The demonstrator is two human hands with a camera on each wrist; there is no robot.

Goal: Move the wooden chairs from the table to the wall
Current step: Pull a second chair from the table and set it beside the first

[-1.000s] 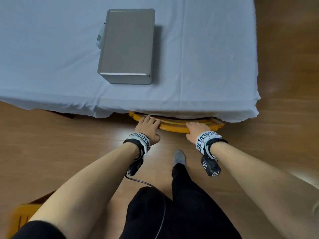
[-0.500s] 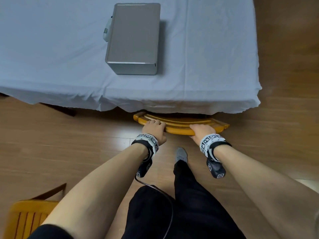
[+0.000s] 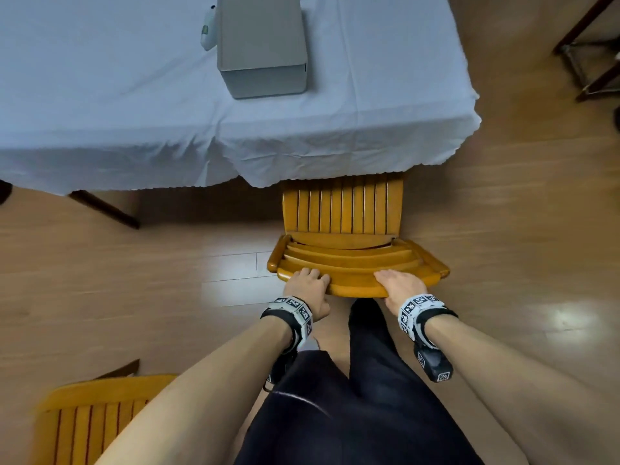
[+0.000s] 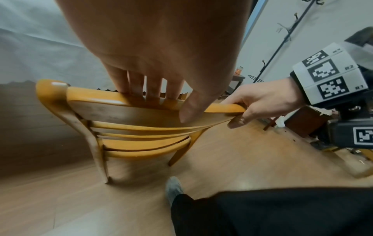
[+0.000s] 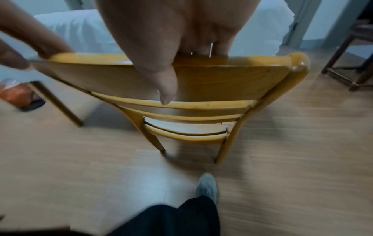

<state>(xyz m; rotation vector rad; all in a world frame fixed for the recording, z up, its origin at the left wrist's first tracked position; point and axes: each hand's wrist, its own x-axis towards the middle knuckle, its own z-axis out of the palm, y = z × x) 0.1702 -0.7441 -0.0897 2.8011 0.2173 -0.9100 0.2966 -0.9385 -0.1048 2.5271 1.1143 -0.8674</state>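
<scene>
The wooden chair is being held by its top rail, its slatted seat part-way under the overhanging cloth of the worktop. The left hand is being kept curled over the rail's left portion, fingers over the far side and thumb on the near face; the right hand is gripping the right portion likewise (thumb pressed on the rail's back in the right wrist view). The step in hand is judged to be the withdrawal of the chair from the worktop. It is being advised that the pull be kept straight and level, both hands sharing the load, so the seat is not snagging the cloth and dragging the grey box. A second chair is standing behind at the left and is to be avoided when stepping back.
</scene>
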